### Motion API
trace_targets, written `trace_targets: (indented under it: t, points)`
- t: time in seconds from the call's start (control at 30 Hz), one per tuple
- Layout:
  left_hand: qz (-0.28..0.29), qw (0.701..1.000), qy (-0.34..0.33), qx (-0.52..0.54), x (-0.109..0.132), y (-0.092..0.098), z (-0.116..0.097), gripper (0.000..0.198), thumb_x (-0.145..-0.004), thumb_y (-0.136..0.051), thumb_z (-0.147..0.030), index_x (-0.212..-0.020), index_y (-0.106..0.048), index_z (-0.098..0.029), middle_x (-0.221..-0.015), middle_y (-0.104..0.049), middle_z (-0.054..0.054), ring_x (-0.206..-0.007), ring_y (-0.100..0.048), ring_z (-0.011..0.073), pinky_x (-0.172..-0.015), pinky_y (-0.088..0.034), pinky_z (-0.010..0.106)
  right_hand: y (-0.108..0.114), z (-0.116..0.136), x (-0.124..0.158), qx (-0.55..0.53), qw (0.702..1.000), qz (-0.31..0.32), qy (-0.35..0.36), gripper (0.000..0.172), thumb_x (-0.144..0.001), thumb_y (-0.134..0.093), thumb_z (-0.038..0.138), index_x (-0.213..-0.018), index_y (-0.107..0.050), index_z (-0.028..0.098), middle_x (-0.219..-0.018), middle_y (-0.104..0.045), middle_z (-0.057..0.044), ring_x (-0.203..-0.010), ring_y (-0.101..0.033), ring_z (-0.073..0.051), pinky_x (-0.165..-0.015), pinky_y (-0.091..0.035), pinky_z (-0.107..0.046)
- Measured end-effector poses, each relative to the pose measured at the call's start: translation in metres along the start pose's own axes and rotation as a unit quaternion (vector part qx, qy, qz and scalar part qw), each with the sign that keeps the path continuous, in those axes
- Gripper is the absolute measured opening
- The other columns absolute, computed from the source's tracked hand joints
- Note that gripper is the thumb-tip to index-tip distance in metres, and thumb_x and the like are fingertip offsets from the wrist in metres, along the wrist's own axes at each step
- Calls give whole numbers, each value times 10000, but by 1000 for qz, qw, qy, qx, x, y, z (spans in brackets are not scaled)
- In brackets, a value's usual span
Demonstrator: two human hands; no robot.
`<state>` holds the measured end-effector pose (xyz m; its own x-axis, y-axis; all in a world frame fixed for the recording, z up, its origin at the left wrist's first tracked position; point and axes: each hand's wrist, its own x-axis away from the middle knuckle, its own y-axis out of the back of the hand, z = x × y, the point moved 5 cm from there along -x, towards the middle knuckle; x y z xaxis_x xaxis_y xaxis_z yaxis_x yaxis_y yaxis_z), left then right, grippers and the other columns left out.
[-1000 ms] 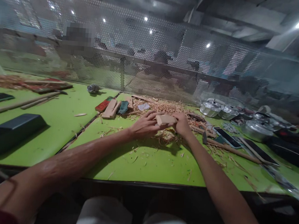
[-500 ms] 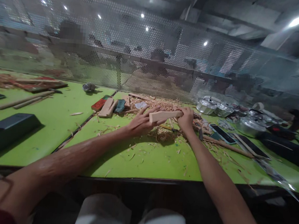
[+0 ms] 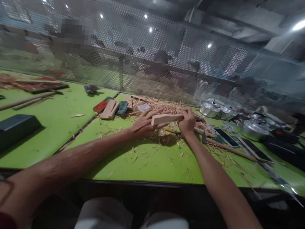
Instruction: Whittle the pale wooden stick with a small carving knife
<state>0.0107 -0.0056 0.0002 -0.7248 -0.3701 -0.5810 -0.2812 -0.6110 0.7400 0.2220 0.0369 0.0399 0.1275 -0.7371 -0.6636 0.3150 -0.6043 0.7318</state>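
A pale wooden block is held above the green table, tilted slightly up toward the right. My right hand is closed round its right end. Behind the block's left part, my left hand has its fingers spread, and they pass behind the wood. Whether the left fingers press on the block is hard to see. Curled wood shavings lie beneath and behind both hands.
Wood pieces and a red box lie left of the hands. At right are a hammer, phones and metal kettles. A dark green case sits far left; a perforated screen stands behind.
My right hand has shifted slightly left with the end of the block. The block's far end has dipped a little. My left hand stays spread behind it.
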Motion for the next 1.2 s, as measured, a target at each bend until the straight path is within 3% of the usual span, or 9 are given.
trace_targets:
  t: [0.1,0.23,0.33,0.47,0.6,0.73,0.87,1.0,1.2]
  points:
    - [1,1000,24,5,1,-3,4,702,-937,-616,-159,-1585,-461,-382,-1657,-451,87,-1533,-411,317,-1167,-377,560,0,6,1,24,999,-2,29,264,-898,-505,72,-1036,-725,120,-1160,-639,-162,-1025,-513,-269,-965,-374,-359]
    - [7,999,37,14,0,-3,6,706,-919,-605,-144,-1577,-482,-368,-1665,-441,79,-1544,-393,308,-1168,-370,536,-9,18,5,15,995,52,83,325,-905,-450,57,-1132,-677,105,-1162,-600,-159,-1071,-513,-262,-988,-364,-322]
    - [15,999,47,16,-1,-1,8,743,-909,-603,-143,-1598,-449,-374,-1695,-385,76,-1556,-371,316,-1169,-359,543,-13,20,8,9,998,31,58,318,-924,-418,87,-1141,-651,87,-1186,-558,-186,-1087,-516,-268,-965,-379,-303]
    - [31,999,42,17,-2,-2,9,782,-898,-631,-153,-1608,-422,-406,-1719,-327,72,-1552,-373,333,-1192,-327,565,-11,17,11,39,999,-8,11,353,-931,-489,201,-1241,-619,95,-1234,-536,-210,-1182,-501,-326,-1045,-342,-356]
    - [26,999,36,13,-2,-3,9,767,-918,-655,-185,-1603,-419,-435,-1702,-379,88,-1538,-387,341,-1214,-309,595,-5,12,12,34,999,-36,-11,433,-909,-561,249,-1309,-608,92,-1275,-541,-235,-1223,-506,-351,-1078,-338,-394]
    - [24,998,54,17,-3,-3,11,805,-896,-729,-251,-1603,-405,-458,-1678,-415,98,-1555,-337,368,-1243,-209,696,-2,3,9,22,998,-46,-40,463,-875,-569,197,-1319,-620,80,-1315,-541,-247,-1205,-525,-343,-1052,-384,-402]
    - [37,994,99,30,-1,-8,13,734,-940,-693,-398,-1605,-392,-477,-1750,-267,62,-1601,-147,457,-1170,-175,834,-9,-14,3,61,995,-6,-81,472,-855,-523,147,-1311,-633,100,-1414,-515,-230,-1159,-562,-326,-997,-449,-417]
    - [39,984,169,34,5,-13,20,728,-962,-589,-609,-1632,-358,-447,-1785,-128,56,-1585,33,550,-1089,-222,895,-19,-25,0,137,989,46,-45,507,-815,-524,73,-1309,-637,95,-1476,-526,-226,-1332,-498,-340,-1172,-326,-510]
    - [42,979,195,33,11,-19,26,735,-963,-533,-672,-1638,-347,-446,-1793,-60,53,-1564,58,592,-1062,-222,915,-26,-28,6,150,980,119,-60,576,-837,-555,57,-1410,-610,73,-1496,-563,-241,-1412,-459,-363,-1225,-232,-555]
